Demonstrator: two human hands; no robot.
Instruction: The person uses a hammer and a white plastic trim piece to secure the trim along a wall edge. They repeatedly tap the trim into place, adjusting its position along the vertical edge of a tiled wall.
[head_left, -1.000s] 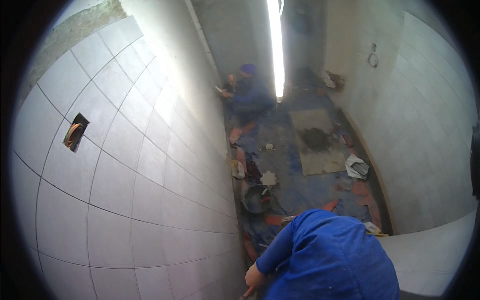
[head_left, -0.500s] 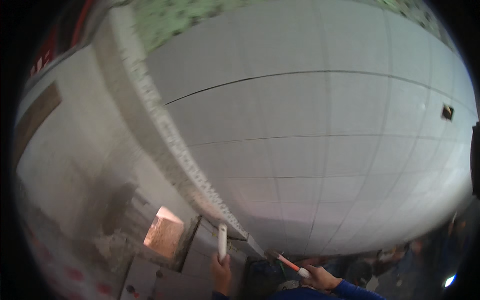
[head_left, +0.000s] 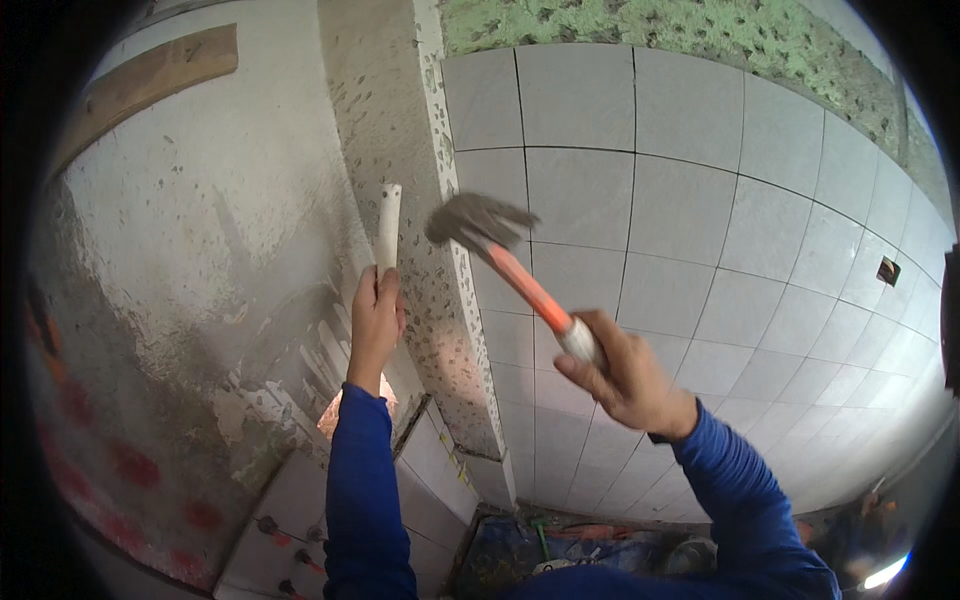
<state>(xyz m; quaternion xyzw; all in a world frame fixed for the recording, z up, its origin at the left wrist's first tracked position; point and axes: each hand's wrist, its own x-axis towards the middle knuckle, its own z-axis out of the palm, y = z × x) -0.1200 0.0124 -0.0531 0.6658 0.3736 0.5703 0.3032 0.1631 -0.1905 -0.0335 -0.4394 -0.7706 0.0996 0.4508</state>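
My left hand (head_left: pixel 376 318) is closed around a short white rod (head_left: pixel 389 225), which points upward in front of the rough plastered wall corner; its lower part is hidden in my fist. Over to the right, my right hand (head_left: pixel 635 380) grips a claw hammer (head_left: pixel 525 288) by its pale lower handle. The hammer has an orange shaft and a dark grey head, slightly blurred. Its head hangs just right of the rod's upper end, apart from it, in front of the column edge (head_left: pixel 462 300). Small pits cover that edge and the column face.
Grey square tiles (head_left: pixel 690 200) cover the right wall, with a square cut-out (head_left: pixel 888 270) far right. Pitted green wall (head_left: pixel 620 22) shows above them. A wooden board (head_left: pixel 150 85) lies against the left wall. Below are light tiles (head_left: pixel 435 480) and a blue sheet (head_left: pixel 610 555) with clutter.
Both hands have risen from the lower edge to the middle, carrying the white rod and the hammer. The view has shifted too, and the column now stands nearer upright.
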